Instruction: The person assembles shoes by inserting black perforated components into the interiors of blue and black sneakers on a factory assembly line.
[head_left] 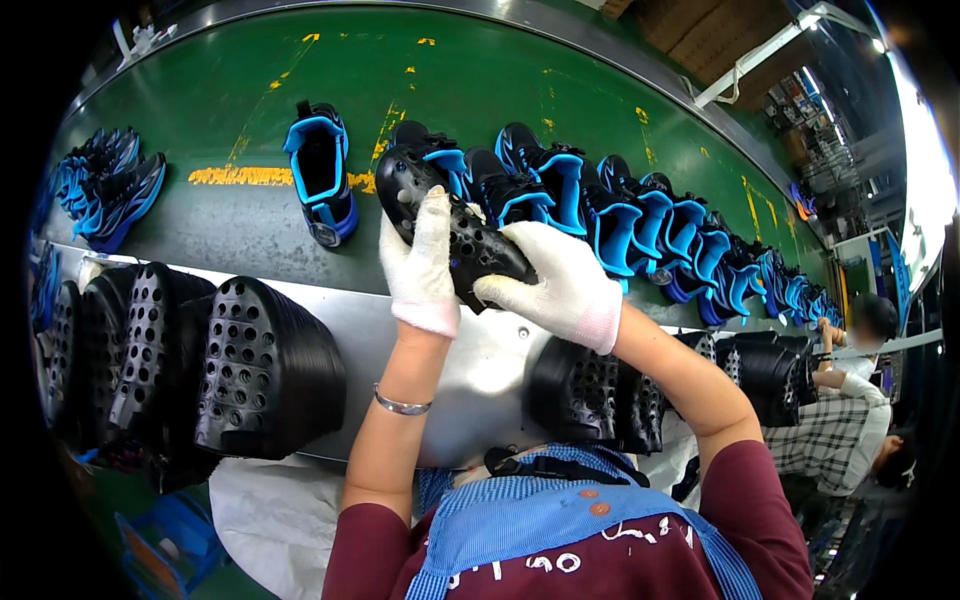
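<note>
Both my hands, in white gloves, hold a black foot-shaped plastic shoe tree [478, 245] full of round holes, tilted in front of me. My left hand [424, 262] is closed round its side, thumb across the middle. My right hand [562, 285] grips the end nearer me, thumb underneath and fingers over the top. Just beyond, partly hidden by the shoe tree, begins a long row of black and bright-blue sports shoes [555, 185] running off to the right. A lone shoe [328, 225] of the same kind stands left of my hands, its opening facing up.
Nested stacks of black perforated shoe trees stand on my left [240, 370] and right [575, 390], either side of a metal ledge [480, 365]. More shoes [125, 200] cluster far left on the green line surface [480, 80]. Co-workers [840, 430] are at the right; a blue crate [180, 540] sits lower left.
</note>
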